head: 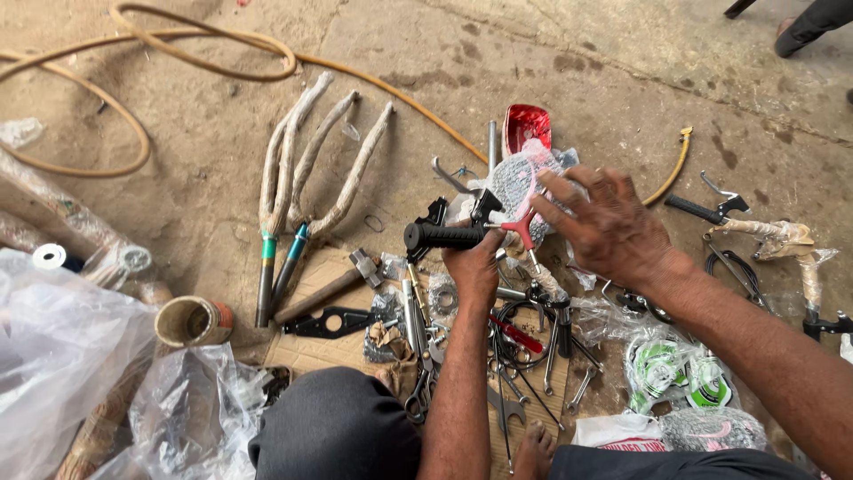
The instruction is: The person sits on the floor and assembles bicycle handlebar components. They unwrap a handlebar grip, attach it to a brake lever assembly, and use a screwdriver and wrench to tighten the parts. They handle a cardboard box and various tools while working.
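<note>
My left hand [473, 267] is closed around a bicycle handlebar piece with a black rubber grip [444, 235] that points left. A red-tipped part [522, 228] sticks out beside it. My right hand [609, 227] hovers just right of it with fingers spread, its fingertips touching a bundle wrapped in white mesh foam [515, 182]. Behind that bundle lies a red reflector part [527, 126]. My knees are at the bottom of the view.
Loose tools lie on cardboard [311, 351]: a hammer [330, 286], spanners, pliers [419, 391], cables. Wrapped fork blades [306, 169] lie to the left, an orange hose [133, 53] curls behind. Plastic bags [62, 356] sit left, green-white packets [662, 369] right, another brake lever grip [702, 210] far right.
</note>
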Tool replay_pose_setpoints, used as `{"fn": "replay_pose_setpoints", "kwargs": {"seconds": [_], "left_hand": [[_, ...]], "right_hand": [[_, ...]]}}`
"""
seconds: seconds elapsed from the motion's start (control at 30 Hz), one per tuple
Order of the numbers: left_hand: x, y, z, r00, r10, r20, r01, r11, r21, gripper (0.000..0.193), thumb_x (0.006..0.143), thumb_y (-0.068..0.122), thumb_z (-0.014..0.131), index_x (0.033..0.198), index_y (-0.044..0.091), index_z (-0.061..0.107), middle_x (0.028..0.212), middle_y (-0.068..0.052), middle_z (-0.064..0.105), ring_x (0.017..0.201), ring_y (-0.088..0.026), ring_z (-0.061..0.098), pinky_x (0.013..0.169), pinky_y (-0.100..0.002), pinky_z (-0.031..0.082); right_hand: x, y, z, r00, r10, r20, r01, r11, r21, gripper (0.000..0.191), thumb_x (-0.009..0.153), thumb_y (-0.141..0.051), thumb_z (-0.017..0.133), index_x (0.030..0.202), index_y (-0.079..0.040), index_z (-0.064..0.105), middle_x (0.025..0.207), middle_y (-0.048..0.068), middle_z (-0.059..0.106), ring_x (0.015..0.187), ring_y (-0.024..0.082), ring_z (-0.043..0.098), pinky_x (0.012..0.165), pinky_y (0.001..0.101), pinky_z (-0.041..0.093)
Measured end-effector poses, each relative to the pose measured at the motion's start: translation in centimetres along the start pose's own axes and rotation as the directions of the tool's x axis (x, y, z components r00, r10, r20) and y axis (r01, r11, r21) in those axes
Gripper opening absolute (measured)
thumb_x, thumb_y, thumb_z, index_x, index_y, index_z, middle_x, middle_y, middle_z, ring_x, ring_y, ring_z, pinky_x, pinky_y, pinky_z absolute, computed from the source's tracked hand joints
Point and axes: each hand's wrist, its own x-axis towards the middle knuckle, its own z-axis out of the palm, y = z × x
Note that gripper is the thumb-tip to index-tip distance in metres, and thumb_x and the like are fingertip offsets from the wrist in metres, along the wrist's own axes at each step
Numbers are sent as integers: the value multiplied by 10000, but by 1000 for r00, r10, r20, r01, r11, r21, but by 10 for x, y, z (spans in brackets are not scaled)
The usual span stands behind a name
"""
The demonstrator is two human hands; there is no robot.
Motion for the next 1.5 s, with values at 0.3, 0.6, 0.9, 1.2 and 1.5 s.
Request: {"fn": "replay_pose_setpoints", "kwargs": {"seconds": [0.3, 0.6, 0.9, 1.2, 1.5], "left_hand": [[-3, 12, 0, 997, -73, 5, 73, 997, 1, 504, 770, 13, 756, 1220, -65, 541, 979, -134, 644, 875, -217, 697, 778, -344, 640], [-8, 25, -5, 999, -45, -11, 46, 998, 49, 632, 749, 61, 833, 1275, -54, 501, 1042, -132, 615, 916, -208, 672, 845, -311, 597], [-13, 36, 1, 999, 37, 35, -36, 999, -15, 690, 721, 32, 793, 1357, -67, 544, 1039, -92, 628, 890, -172, 638, 811, -289, 562], [-12, 33, 0, 998, -56, 21, 54, 994, 95, 728, 768, 50, 751, 1426, -55, 458, 996, -140, 670, 896, -188, 690, 864, -288, 588], [-20, 37, 0, 999, -22, -31, 22, 1000, 0, 657, 738, 21, 760, 1340, -42, 505, 1021, -65, 606, 898, -172, 648, 841, -301, 582]], "right_hand": [[24, -24, -8, 587, 162, 794, -661, 662, 354, 455, 889, -116, 575, 1320, -222, 672, 920, 105, 721, 827, 255, 715, 832, 448, 586], [21, -24, 8, 360, 173, 917, -631, 769, 103, 498, 871, -5, 490, 1296, -194, 668, 1001, 110, 712, 844, 225, 696, 823, 427, 596], [25, -26, -4, 947, 19, 320, -91, 973, 212, 398, 781, -241, 707, 1135, -63, 671, 942, 117, 682, 836, 238, 672, 693, 420, 557], [35, -14, 36, 413, 289, 863, -909, 81, 408, 490, 842, -307, 673, 1258, -56, 602, 975, 136, 697, 880, 243, 686, 755, 385, 581], [-2, -19, 6, 998, 1, -62, -2, 1000, -24, 466, 777, -306, 652, 1156, -33, 650, 1135, 158, 709, 1115, 295, 642, 896, 441, 560]]}}
